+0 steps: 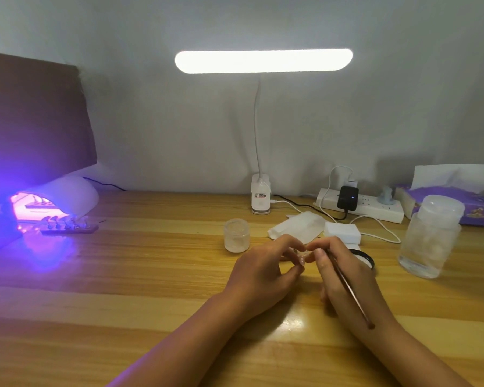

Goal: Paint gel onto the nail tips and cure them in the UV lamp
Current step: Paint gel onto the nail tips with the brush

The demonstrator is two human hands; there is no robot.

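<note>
Low in the middle of the wooden table, my left hand (pixel 266 270) pinches a small clear nail tip (pixel 303 258) between fingers and thumb. My right hand (pixel 344 277) grips a thin brush (pixel 349 289), its head at the tip and its handle lying back over my wrist. At far left the white UV lamp (pixel 65 198) glows violet, with a holder of nail tips inside. A strip holding several nail tips (pixel 67 226) lies just in front of its opening.
A small frosted jar (pixel 236 235), white wipes (pixel 295 227) and a white pad (pixel 342 232) sit behind my hands. A round black-rimmed dish (pixel 367 259) is partly hidden by my right hand. A lidded clear jar (pixel 429 236), power strip (pixel 361 203), tissue box (pixel 453 201) and desk lamp (pixel 260 198) stand at the back.
</note>
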